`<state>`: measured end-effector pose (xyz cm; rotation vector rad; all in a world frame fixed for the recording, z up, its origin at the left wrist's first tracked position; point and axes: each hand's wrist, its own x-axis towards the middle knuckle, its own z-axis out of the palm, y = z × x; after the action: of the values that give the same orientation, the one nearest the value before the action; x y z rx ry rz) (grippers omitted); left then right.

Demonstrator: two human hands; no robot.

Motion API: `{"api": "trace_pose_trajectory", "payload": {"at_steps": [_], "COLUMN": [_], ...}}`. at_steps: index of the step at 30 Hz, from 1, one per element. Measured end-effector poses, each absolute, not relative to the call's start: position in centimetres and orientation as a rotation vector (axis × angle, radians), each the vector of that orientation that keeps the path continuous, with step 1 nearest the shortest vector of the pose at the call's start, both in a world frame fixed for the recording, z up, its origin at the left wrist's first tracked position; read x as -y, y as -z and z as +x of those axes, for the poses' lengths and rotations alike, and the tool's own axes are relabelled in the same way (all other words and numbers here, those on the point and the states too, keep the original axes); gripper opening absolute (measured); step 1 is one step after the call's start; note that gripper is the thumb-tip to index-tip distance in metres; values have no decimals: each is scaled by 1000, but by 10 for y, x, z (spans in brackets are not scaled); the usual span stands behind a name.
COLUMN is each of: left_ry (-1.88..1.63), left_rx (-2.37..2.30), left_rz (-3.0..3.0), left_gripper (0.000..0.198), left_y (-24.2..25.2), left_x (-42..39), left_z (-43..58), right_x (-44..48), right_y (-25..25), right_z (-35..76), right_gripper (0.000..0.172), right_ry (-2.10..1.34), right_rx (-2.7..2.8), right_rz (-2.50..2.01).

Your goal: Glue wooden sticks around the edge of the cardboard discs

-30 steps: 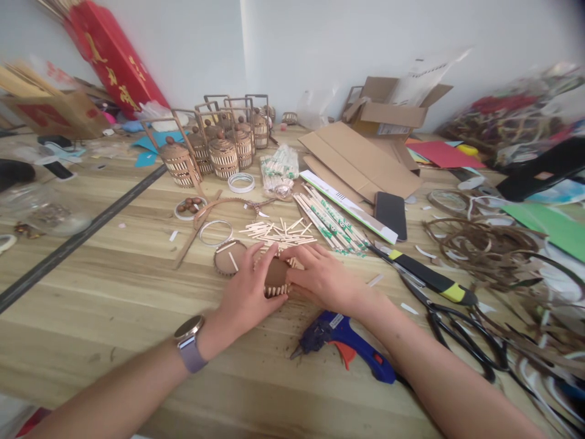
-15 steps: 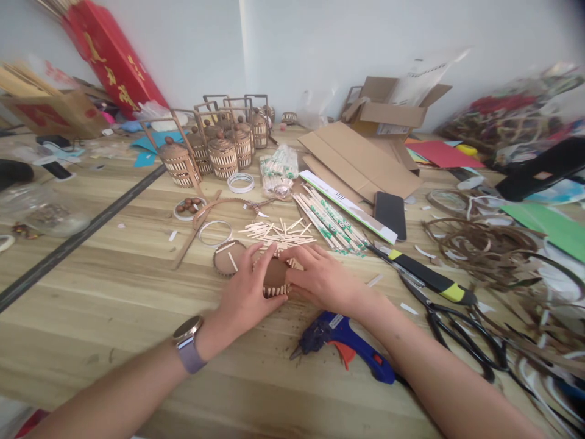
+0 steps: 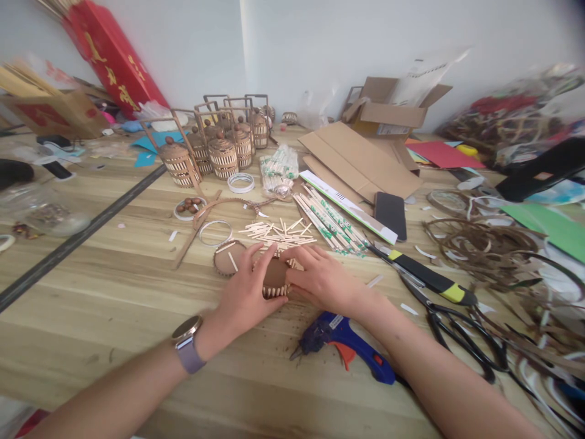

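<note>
A round brown disc edged with short pale sticks [image 3: 276,277] lies on the wooden table between my hands. My left hand [image 3: 244,292] grips its left side, thumb at the near edge and fingers over the far edge. From the right, my right hand [image 3: 322,274] is closed on its rim; what lies under those fingertips is hidden. A second brown disc [image 3: 223,261], with two loose sticks on it, is just left of my left fingers. Beyond my fingertips spreads a heap of cut sticks [image 3: 278,231]. A blue hot glue gun [image 3: 342,341] lies below my right wrist.
Small lidded baskets with handles [image 3: 222,155] stand at the back. To the right are paper-wrapped chopsticks [image 3: 331,219], a phone [image 3: 390,215], a utility knife [image 3: 432,277], black scissors [image 3: 457,332] and coiled brown strips [image 3: 475,238]. Wooden beads [image 3: 189,207] sit inside a ring at left.
Hardly anything differs. Both hands keep the same hold on the stick-edged disc, and the things around them lie where they were.
</note>
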<state>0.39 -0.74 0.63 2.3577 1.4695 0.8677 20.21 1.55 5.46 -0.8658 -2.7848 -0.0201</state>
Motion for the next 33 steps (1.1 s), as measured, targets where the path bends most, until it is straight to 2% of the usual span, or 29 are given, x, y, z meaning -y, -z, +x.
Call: {"api": "trace_pose_trajectory", "payload": {"at_steps": [33], "left_ry": [-848], "left_rx": [-1466], "left_rz": [2379], "left_gripper": [99], "left_y": [-4], "left_x": [8], "left_z": [3], "right_x": [-15], "right_y": [-53], "right_z": [202], "right_gripper": [12], "right_ry": [42], "right_rx": [2779], "right_rz": [-852]}}
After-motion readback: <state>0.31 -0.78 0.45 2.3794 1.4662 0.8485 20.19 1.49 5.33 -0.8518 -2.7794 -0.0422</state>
